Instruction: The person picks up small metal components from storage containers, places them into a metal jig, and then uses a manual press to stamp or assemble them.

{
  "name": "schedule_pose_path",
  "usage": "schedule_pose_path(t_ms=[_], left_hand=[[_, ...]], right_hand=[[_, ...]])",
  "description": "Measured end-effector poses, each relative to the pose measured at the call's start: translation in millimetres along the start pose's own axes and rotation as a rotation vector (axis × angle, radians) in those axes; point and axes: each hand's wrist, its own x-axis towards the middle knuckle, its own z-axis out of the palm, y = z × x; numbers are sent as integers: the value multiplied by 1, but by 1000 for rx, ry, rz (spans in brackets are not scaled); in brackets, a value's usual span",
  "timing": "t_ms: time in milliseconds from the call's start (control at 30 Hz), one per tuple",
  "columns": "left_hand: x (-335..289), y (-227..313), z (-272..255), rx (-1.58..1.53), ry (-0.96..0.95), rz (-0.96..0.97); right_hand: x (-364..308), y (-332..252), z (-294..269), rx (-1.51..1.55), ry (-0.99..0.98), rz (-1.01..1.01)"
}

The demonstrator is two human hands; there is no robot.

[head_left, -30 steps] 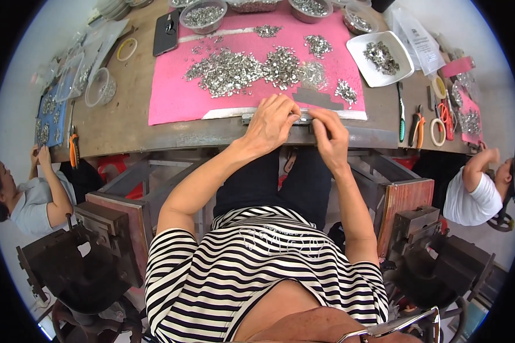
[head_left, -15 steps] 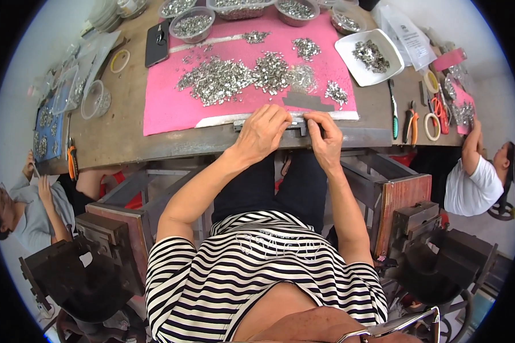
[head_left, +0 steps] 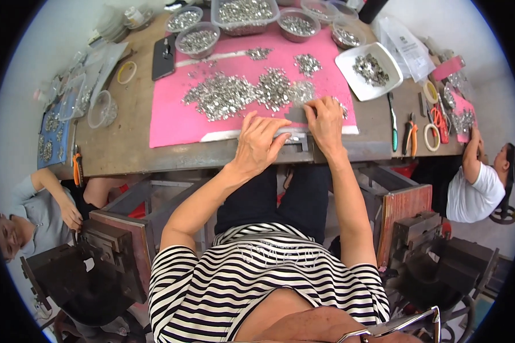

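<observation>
Steadiness seems to matter most at the dark metal fixture [head_left: 302, 141], which sits at the near edge of the workbench [head_left: 137, 114], just beyond the near border of the pink mat [head_left: 171, 114]. Left hand [head_left: 257, 140] is at its left part, thumb and forefinger a little apart; whether they grip or only rest, I cannot tell. Right hand [head_left: 326, 123] bends its fingers down to the mat beside the paler pile [head_left: 301, 92]; whether it pinches anything is hidden.

My judgement: keep the left touch light and even so the fixture does not shift, take shiny pieces [head_left: 218, 97] singly, and lift the right hand clear of the small right pile [head_left: 344, 110], partly covered by it. The grey strips [head_left: 296, 116] between the hands look easy to nudge.

Counted on the pink mat: six piles, namely one large at left, one in the middle, the paler one, two small ones farther off, and the small right one. Grey strips are too covered to count. Around them: one white dish [head_left: 394, 84], one rectangular tub [head_left: 246, 27] and at least five round tubs [head_left: 198, 51] at the far side, one phone [head_left: 164, 66], one toothbrush [head_left: 392, 123], three tape rings [head_left: 119, 72], two co-workers [head_left: 475, 186].
</observation>
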Motion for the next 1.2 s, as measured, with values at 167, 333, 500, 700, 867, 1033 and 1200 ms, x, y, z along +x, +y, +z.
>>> schedule_pose_path(t_ms=[167,333,500,700,867,1033,1200], left_hand=[[42,-59,-11,103,61,10],[87,-128,-12,241,80,-69],[109,-167,12,355,27,-152],[118,-181,15,437,34,-97],[116,-182,22,467,38,-47],[115,-176,20,458,32,-47],[113,-184,24,475,60,-11]], right_hand=[[2,0,2,-125,-10,-13],[0,4,1,-107,-54,-46],[-2,14,6,-71,-41,-71],[-13,-18,-29,380,-151,12],[-33,-37,-33,553,-202,-24],[-40,-36,-29,503,-184,-77],[-42,-38,-29,514,-177,-72]])
